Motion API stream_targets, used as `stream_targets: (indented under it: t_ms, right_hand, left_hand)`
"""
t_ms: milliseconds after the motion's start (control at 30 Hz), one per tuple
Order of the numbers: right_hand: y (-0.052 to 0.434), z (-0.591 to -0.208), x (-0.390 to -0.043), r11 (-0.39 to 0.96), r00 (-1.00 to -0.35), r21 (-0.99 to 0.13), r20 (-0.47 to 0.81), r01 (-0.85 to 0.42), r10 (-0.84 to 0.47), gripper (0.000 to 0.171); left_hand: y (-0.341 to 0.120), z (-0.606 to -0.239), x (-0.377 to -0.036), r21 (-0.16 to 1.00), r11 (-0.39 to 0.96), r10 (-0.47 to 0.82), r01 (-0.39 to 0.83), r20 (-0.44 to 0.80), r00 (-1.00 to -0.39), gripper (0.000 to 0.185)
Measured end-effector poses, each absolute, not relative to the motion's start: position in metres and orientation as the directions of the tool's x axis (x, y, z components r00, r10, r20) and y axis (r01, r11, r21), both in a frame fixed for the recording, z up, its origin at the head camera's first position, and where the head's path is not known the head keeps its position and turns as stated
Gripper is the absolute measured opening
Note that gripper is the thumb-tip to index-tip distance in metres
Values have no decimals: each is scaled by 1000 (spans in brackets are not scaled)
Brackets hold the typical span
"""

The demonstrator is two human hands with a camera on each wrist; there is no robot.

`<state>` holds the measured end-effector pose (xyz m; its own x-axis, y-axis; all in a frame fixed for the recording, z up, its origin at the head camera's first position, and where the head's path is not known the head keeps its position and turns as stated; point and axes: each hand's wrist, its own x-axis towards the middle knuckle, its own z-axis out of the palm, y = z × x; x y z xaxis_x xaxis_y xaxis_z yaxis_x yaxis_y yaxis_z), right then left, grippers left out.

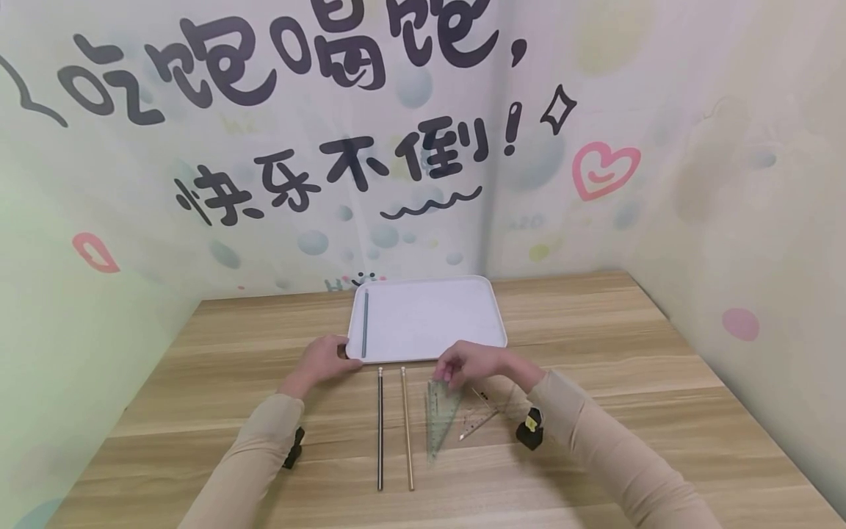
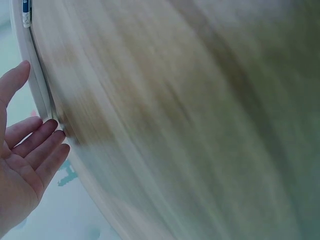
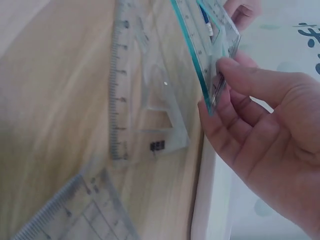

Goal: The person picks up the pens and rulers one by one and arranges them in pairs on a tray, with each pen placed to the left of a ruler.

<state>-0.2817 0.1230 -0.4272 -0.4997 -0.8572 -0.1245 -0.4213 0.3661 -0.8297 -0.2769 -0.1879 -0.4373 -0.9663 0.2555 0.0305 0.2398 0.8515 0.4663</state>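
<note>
At the near left corner of the white tray [image 1: 429,316], my left hand [image 1: 324,361] rests its thumb and extended fingers against the rim. In the left wrist view those fingers [image 2: 47,145] look mostly straight. My right hand [image 1: 472,361] pinches a clear set square with a teal edge [image 3: 192,55] between thumb and fingers, just in front of the tray. In the head view this set square [image 1: 439,419] points its long tip towards me. Beside it lie a clear triangle [image 3: 157,125] and another clear scaled piece [image 3: 80,215], partly out of frame.
A grey-blue pencil [image 1: 366,323] lies along the tray's left side. Between my arms, a dark pencil [image 1: 380,430] and a gold pencil [image 1: 407,433] lie parallel on the wooden table [image 1: 264,323]. A printed wall covering [image 1: 423,242] stands behind the tray.
</note>
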Motion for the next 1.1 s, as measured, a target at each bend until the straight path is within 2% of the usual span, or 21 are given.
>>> stream_targets:
  t_ms: [533, 1100]
  right_hand:
    - [129, -417, -288, 365, -509, -886, -182, -285, -841, 23]
    - [131, -405, -299, 362, -521, -896, -188, -255, -833, 24]
  left_hand:
    - [-188, -437, -277, 470, 851, 254, 235, 24, -967, 29]
    - [-187, -435, -276, 463, 855, 254, 234, 19, -967, 27]
